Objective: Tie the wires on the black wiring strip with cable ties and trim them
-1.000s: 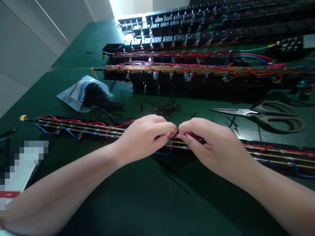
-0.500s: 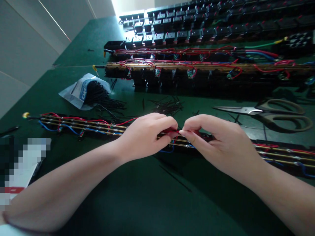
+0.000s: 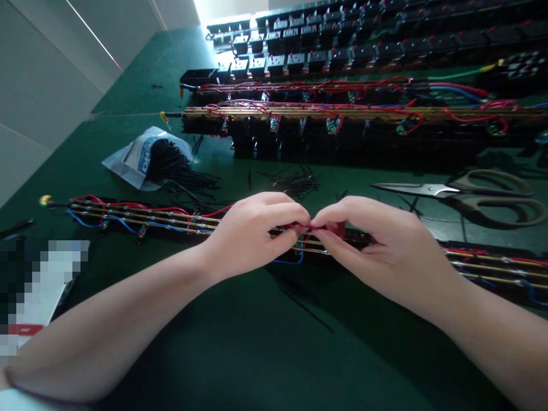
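Right at the centre of the frame, working in close with both hands. With the left hand (image 3: 257, 231), pinching thumb to forefinger on, apparently, a thin red wire (image 3: 309, 228); with the right hand (image 3: 389, 248), pinching the same bit from the other side, fingertips all but meeting. Directly underneath, stretching from left of frame to the right edge: a long wired strip (image 3: 171, 222) with brass-coloured rods, flat on the green table (image 3: 240, 348). Sagging just below the fingertips, a loop of blue wire (image 3: 294, 262).

Delicate stuff, by the look of it! Best to grip lightly, steadying with the left and shaping with the right. Better to ease along the rods than to tug upward, for fear of straining the wire ends. Mind the blue loop, easily snagged by a low thumb. Worth tilting the knuckles back too, for a clearer view of the pinch. Beyond, right of centre, scissors (image 3: 443, 191), slightly spread; above centre, a scatter of black ties (image 3: 295, 181).
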